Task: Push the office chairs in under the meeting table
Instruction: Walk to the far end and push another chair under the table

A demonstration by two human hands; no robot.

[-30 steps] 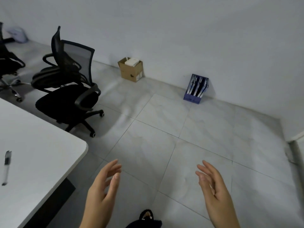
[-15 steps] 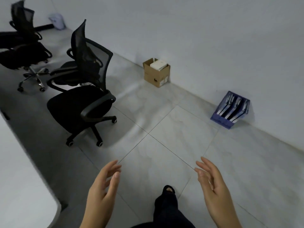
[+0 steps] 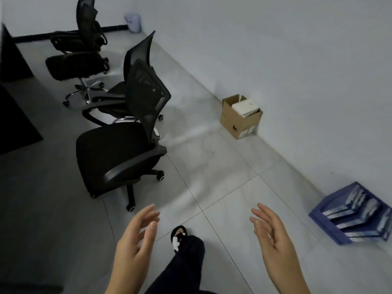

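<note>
Three black mesh-backed office chairs stand on the grey tiled floor. The nearest chair is just ahead and left of me, its seat facing left and its back toward the wall. A second chair sits close behind it, and a third chair stands farther back. My left hand and my right hand are raised in front of me, fingers relaxed and straight, holding nothing, well short of the nearest chair. The meeting table shows only as dark shapes at the left edge.
A cardboard box with white items stands against the white wall. A blue file rack leans by the wall at the right. A pale bin sits in the far corner. My foot in a sandal is between my hands.
The view has swung left and forward: the chairs are closer and more central, the white tabletop has slid out of view. My hands keep the same raised, open pose.
</note>
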